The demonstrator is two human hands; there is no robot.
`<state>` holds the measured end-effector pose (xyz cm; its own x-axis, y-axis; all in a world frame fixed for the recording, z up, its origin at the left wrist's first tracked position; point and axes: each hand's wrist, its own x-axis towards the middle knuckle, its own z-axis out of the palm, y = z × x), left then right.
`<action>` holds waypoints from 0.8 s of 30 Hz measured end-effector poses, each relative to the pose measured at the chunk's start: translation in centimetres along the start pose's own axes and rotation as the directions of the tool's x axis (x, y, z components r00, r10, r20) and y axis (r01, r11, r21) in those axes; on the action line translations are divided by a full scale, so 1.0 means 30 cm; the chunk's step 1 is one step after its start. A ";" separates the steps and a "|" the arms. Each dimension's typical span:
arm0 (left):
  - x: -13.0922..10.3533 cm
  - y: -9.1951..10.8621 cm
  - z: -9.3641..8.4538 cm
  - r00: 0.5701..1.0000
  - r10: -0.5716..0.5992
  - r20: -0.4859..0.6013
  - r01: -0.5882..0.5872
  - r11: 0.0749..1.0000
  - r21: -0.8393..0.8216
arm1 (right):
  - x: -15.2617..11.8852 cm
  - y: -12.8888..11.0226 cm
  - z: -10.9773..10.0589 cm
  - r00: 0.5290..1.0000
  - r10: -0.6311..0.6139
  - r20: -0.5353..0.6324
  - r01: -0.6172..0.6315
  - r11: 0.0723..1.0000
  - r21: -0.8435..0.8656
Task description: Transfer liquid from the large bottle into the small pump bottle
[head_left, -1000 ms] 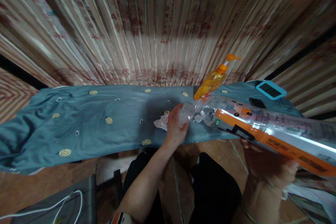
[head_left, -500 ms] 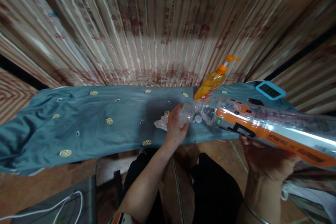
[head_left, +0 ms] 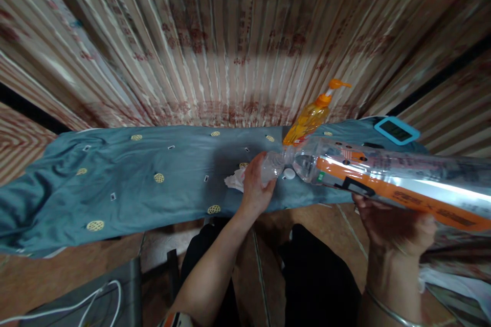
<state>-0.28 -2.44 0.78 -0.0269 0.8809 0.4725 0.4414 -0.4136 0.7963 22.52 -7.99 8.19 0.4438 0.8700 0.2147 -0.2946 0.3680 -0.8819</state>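
My left hand (head_left: 256, 184) is closed round a small clear plastic bottle (head_left: 271, 165) at the middle of the cloth-covered table. A large clear bottle (head_left: 368, 173) with an orange label lies tilted in my right hand (head_left: 395, 222), which grips it from below. The large bottle's neck points left and meets the small bottle's mouth. I cannot make out liquid passing between them. Just below the two necks lies a white cap (head_left: 289, 173). A crumpled white tissue (head_left: 235, 180) sits left of my left hand.
Behind the necks stands an orange pump bottle (head_left: 309, 117). A blue-framed device with a dark screen (head_left: 397, 130) is at the table's right end. The teal cloth (head_left: 126, 179) covers the table, against a striped curtain (head_left: 215, 36). A grey stool (head_left: 84, 296) with a white cable is lower left.
My right hand and the large bottle's body have shifted slightly, with the bottle's far end a little higher. My left hand and the small bottle stay nearly still.
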 end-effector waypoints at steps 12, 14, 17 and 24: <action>-0.003 0.000 0.001 0.999 -0.030 -0.012 0.030 0.999 -0.017 | -0.034 0.004 0.029 0.995 0.030 -0.090 -0.026 0.998 0.052; -0.003 0.001 -0.001 1.000 -0.029 -0.007 0.029 0.999 -0.019 | -0.034 0.003 0.036 0.996 0.027 -0.086 -0.022 0.998 0.061; -0.001 0.002 -0.003 1.000 -0.031 -0.001 0.031 0.999 -0.019 | -0.034 0.005 0.039 0.997 0.018 -0.077 -0.010 0.994 0.106; -0.001 -0.006 0.003 1.000 -0.002 -0.010 0.001 1.000 -0.018 | -0.032 0.009 0.034 0.999 -0.003 -0.040 0.010 0.987 0.162</action>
<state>-0.29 -2.37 0.57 -0.0365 0.8793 0.4749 0.4254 -0.4163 0.8036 21.16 -8.40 8.17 0.4783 0.8549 0.2008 -0.4233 0.4248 -0.8002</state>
